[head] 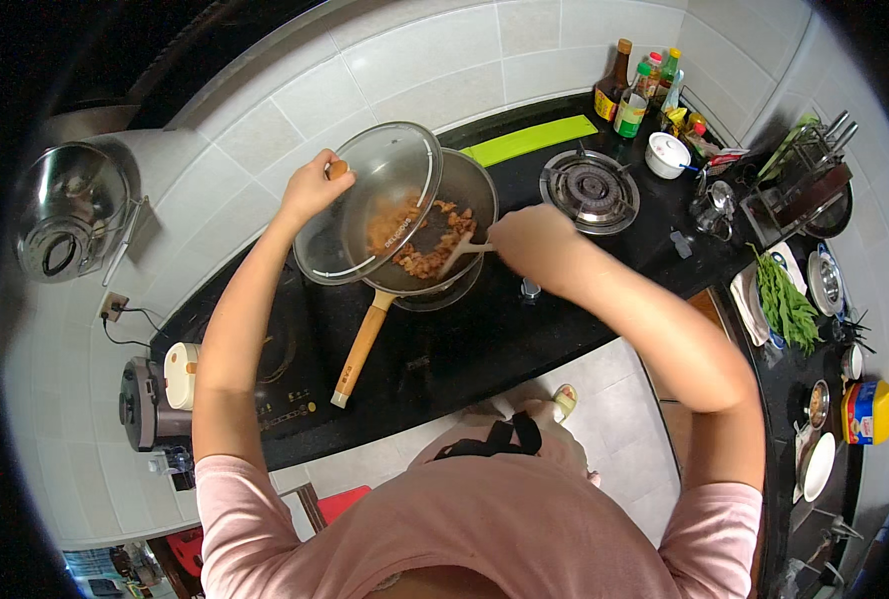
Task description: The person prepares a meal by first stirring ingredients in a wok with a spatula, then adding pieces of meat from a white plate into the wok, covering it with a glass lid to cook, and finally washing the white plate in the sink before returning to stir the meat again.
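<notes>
My left hand (315, 186) grips the wooden knob of a glass pan lid (373, 202), which is tilted over the left part of a frying pan (478, 180). Browned chopped food (423, 262) lies in the pan, partly seen through the steamy glass. My right hand (535, 243), somewhat blurred, is closed around the handle of a spatula (459, 251) whose head touches the food. The pan's wooden handle (363, 348) points towards me and neither hand is on it. The burner beneath the pan is mostly hidden.
Right of the pan is a bare gas burner (589, 191), with sauce bottles (630, 108) and a white lidded pot (667, 155) behind. A green strip (530, 140) lies along the wall. Leafy greens (785, 303) and a yellow oil jug (869, 412) stand far right, a rice cooker (141, 404) far left.
</notes>
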### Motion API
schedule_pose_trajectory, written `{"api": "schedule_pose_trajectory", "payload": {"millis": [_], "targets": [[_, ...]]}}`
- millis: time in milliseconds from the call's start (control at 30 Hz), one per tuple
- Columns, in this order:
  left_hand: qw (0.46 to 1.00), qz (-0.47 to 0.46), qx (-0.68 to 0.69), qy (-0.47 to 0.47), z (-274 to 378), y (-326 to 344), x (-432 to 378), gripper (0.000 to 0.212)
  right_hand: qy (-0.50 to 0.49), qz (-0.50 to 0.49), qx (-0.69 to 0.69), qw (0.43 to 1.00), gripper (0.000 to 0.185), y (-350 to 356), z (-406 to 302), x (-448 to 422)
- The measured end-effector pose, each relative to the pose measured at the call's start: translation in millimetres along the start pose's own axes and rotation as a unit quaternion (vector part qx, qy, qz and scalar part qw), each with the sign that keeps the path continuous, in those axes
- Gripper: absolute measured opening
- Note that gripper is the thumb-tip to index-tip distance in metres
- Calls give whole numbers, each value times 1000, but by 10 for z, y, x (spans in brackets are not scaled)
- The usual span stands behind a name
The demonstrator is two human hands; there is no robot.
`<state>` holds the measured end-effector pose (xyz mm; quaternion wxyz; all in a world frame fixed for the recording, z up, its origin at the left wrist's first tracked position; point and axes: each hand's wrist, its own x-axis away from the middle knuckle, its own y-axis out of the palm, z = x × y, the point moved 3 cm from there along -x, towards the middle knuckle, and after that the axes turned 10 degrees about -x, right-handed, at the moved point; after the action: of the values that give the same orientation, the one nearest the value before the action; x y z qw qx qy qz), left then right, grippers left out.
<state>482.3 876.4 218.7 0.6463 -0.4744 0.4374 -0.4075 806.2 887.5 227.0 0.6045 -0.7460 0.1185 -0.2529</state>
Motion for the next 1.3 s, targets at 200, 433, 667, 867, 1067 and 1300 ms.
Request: {"api": "schedule_pose_trajectory", "payload": {"millis": [200, 433, 667, 867, 1067, 1300], "targets": [[1000, -12, 10, -24, -27, -44, -17, 48, 37, 139, -84, 986, 13, 520, -20, -604], [1000, -12, 4, -6, 16, -35, -67, 49, -23, 118, -71, 990, 15, 764, -77, -789], [1000, -3, -11, -6, 16, -19, 20, 49, 19, 12, -17, 1000, 13, -6, 36, 20], [1000, 1, -5, 8, 123, 29, -102, 46, 36, 88, -40, 995, 13, 343, -127, -437], [1000, 2, -1, -12, 45, -89, -84, 49, 77, 138, -78, 984, 12, 454, 11, -752], [1000, 0, 9, -11, -31, -64, -1, 51, 60, 44, 25, 997, 18, 48, 148, -298]]}}
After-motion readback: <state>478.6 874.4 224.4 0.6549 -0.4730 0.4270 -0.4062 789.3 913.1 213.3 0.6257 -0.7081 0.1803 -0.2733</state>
